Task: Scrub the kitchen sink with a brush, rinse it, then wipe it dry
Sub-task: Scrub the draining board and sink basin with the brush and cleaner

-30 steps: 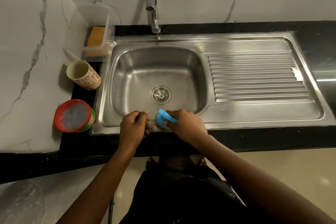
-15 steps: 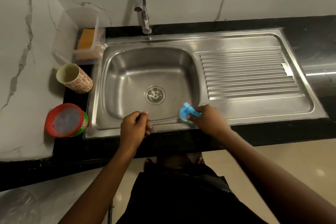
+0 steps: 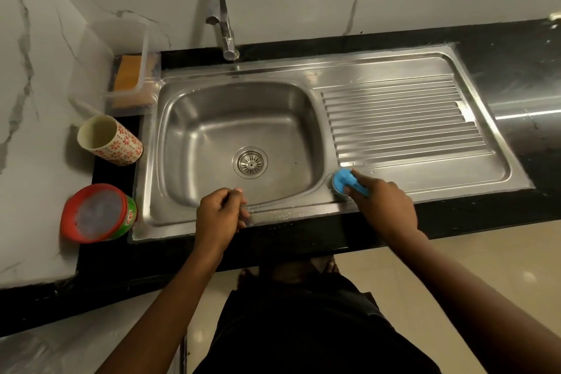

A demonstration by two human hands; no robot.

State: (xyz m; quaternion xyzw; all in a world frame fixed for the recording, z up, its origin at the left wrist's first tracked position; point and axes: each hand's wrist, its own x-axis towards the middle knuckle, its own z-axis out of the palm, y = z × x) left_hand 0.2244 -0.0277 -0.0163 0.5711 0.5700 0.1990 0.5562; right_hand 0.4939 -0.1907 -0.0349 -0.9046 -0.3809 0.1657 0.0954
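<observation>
Here: brush gripped by right hand, at sink bowl's right corner.
Hold of left hand unclear; slipping risked on wet steel.

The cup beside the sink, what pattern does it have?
The cup is cream with red flower-like motifs, seen in the head view.

Sink: stainless steel, 1 basin at left with a round strainer in its floor, 1 ribbed drainboard at right (droplets on the front rim). Brush: small, blue, pressed on the steel at the basin's front-right corner.
</observation>
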